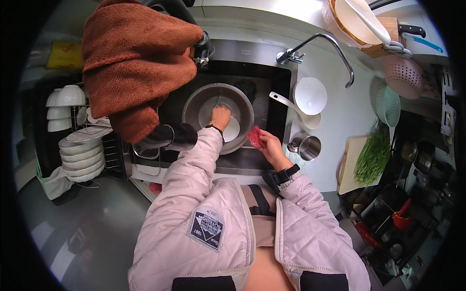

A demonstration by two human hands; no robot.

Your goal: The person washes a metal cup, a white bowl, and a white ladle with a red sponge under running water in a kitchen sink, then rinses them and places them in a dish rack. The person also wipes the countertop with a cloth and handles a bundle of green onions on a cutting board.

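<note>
A round metal basin (186, 109) stands in the dark sink (264, 78). My left hand (221, 117) reaches down into it, beside and partly over a white dish (232, 130). A thin, pale edge shows just beyond the fingers; whether they grip anything is unclear. Just outside the basin's right rim, my right hand (271, 146) pinches a crumpled red cloth (255, 137). To the right of the sink are a white bowl (310, 95), a white ladle (309, 118) and a stainless steel cup (309, 148).
A brown towel (138, 62) hangs close on the left, above my left forearm. Stacked white bowls (83, 160) fill the left dish rack. A curved chrome faucet (320, 36) rises behind the sink. Green stalks (373, 158) rest on a cutting board (352, 156) at right.
</note>
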